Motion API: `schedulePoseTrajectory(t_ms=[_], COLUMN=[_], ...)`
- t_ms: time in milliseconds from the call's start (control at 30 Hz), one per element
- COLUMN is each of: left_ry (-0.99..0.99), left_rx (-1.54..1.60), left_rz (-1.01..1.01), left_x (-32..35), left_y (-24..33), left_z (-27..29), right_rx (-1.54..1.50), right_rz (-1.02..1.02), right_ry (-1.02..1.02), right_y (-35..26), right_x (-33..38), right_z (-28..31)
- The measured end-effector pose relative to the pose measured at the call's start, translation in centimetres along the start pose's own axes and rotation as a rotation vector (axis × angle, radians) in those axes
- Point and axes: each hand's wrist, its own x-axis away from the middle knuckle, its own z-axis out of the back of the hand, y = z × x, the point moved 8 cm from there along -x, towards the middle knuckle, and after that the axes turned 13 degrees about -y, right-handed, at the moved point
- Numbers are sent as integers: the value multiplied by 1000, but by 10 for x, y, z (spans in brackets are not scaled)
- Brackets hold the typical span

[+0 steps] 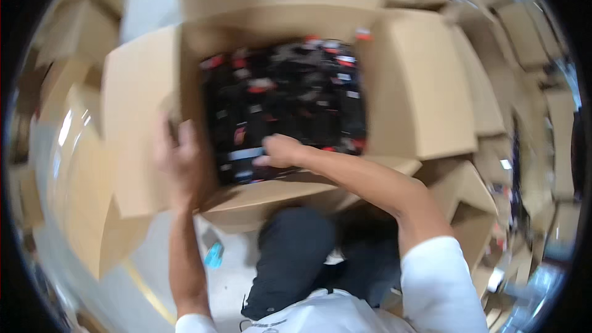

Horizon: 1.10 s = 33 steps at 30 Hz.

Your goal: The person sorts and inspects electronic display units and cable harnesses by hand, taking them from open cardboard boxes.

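Note:
An open cardboard box [425,80] holds several black items [290,98] with small white and red labels. Motion blur hides their exact kind. Inside the near left part of the box, my right hand [282,151] is closed over the black items beside a pale, light-blue strip [245,153]. Whatever its fingers grip is hidden. My left hand [182,160] lies against the left flap of the box, thumb and fingers apart, with nothing seen between them.
Other cardboard boxes [74,31] crowd the left side, and more cartons [524,31] stand at the right. A turquoise scrap [214,255] lies on the grey floor near a yellow line [148,290]. My dark-clothed legs [293,250] are close to the box's near side.

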Motion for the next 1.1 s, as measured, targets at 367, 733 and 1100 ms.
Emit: schedulePoseTrajectory(t_ms=[367, 733, 1100], left_ry=[-158, -625, -819], left_rx=[159, 409, 207], left_rz=[-115, -89, -583], left_x=[-50, 65, 199], left_y=[-98, 131, 304], left_z=[-1, -37, -73], right_rx=[-817, -760, -682], right_rz=[52, -579, -864], right_ry=[879, 460, 584], right_y=[100, 328, 374], right_x=[557, 478, 421], right_z=[15, -292, -340])
